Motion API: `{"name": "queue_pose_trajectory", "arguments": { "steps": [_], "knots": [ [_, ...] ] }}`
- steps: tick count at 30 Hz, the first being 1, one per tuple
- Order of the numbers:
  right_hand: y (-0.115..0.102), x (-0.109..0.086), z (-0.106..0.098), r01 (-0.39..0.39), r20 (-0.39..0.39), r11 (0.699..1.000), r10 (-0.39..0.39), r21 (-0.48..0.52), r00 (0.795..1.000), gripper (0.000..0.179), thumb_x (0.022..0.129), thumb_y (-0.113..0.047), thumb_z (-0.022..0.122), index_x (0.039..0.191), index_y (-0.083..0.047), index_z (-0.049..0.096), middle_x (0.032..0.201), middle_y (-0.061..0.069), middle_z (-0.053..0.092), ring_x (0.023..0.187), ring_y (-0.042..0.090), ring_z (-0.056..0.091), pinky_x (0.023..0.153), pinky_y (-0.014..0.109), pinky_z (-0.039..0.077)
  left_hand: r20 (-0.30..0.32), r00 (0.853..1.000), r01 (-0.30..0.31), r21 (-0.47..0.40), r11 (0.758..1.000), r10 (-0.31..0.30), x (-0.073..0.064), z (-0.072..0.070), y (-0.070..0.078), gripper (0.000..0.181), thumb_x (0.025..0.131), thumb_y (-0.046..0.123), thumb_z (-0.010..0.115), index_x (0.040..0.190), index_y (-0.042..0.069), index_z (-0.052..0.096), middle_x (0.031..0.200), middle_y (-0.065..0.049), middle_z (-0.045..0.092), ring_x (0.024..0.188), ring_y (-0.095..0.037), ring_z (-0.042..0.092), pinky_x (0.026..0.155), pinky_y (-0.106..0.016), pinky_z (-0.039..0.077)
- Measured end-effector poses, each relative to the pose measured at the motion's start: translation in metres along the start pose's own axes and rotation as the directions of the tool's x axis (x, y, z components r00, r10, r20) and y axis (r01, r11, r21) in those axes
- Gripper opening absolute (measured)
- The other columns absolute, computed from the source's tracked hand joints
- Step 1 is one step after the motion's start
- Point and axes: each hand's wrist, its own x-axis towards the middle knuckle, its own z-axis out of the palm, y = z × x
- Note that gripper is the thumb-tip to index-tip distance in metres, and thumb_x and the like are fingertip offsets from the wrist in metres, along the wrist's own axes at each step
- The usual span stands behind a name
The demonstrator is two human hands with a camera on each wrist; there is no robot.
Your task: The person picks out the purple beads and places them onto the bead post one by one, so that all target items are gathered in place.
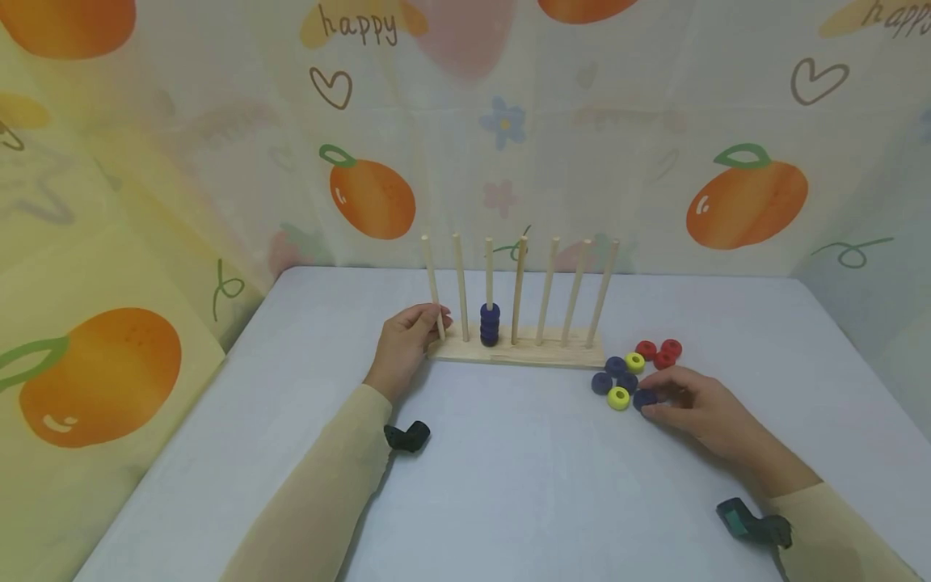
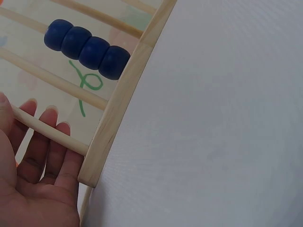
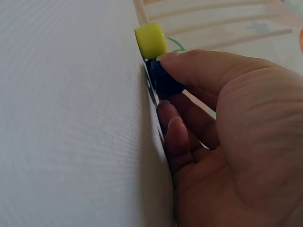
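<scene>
A wooden peg rack (image 1: 556, 352) stands on the table, its upright pegs in one row. Several dark blue beads (image 1: 490, 325) are stacked on the third peg from the left. My left hand (image 1: 407, 343) holds the leftmost peg (image 2: 52, 131) near the base, thumb on one side and fingers on the other. To the right of the rack, my right hand (image 1: 701, 408) pinches a dark blue bead (image 3: 165, 80) between thumb and fingers, low at the tabletop. A yellow bead (image 3: 151, 41) lies right beside it.
Loose beads lie off the rack's right end: dark blue ones (image 1: 601, 383), yellow ones (image 1: 618, 398) and red ones (image 1: 671, 348). The white table (image 1: 494, 485) meets a patterned cloth (image 1: 604, 121) behind. Each sleeve has a dark wrist device (image 1: 407, 436) near its cuff.
</scene>
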Motion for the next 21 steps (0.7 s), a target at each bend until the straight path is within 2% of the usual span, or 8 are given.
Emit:
{"name": "queue_pose_trajectory", "arguments": {
  "steps": [13,21],
  "knots": [
    [-0.002,-0.0013,-0.0031,0.045,-0.038,0.999,-0.046,-0.013,0.998,0.033,0.099,-0.015,0.085,0.129,-0.01,0.073,0.114,0.001,0.07,0.103,0.02,0.063,0.084,0.026,0.056,0.016,1.0,-0.02,-0.014,1.0,0.02,0.0015,-0.0001,-0.0017,0.043,0.114,0.032,0.062,0.128,-0.007,0.073,0.114,-0.015,0.074,0.114,-0.027,0.071,0.102,-0.034,0.057],
    [-0.0067,-0.0018,-0.0034,0.07,-0.106,0.997,-0.071,-0.012,0.992,0.033,0.097,-0.008,0.085,0.127,-0.009,0.073,0.118,0.005,0.069,0.101,0.015,0.064,0.084,0.021,0.057,0.015,1.0,-0.009,-0.022,1.0,0.01,0.0008,-0.0011,-0.0013,0.039,0.114,0.033,0.062,0.125,-0.003,0.075,0.115,-0.015,0.075,0.115,-0.029,0.072,0.102,-0.034,0.057]
  ]
}}
